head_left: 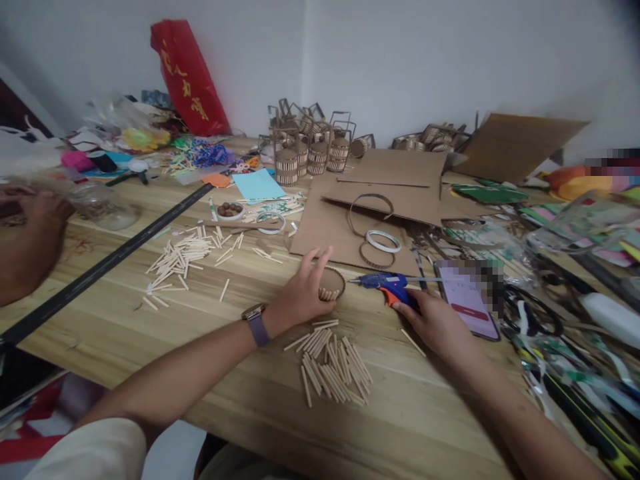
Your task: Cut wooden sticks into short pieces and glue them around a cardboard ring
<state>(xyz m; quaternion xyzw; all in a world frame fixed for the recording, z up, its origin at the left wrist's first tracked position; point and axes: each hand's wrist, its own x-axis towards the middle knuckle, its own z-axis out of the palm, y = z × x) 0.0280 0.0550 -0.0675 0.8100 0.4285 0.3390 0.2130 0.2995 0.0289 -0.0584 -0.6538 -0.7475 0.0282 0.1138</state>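
Note:
My left hand [303, 290] rests on a small round cardboard ring [334, 283] with short sticks set inside it; the fingers curl round its left side. My right hand [434, 322] grips the handle of a blue hot-glue gun [387, 285], which lies low over the wooden table [240, 393] with its nozzle pointing left at the ring. A pile of short wooden sticks [333, 363] lies just in front of both hands. I wear a watch [255, 323] on the left wrist.
More sticks [180, 259] are scattered at centre left beside a long black ruler [105, 263]. Cardboard sheets [380, 193], ring strips, finished little stick baskets [310, 153], a phone [467, 300] and craft clutter fill the back and right. Another person's hand [35, 227] is at the left edge.

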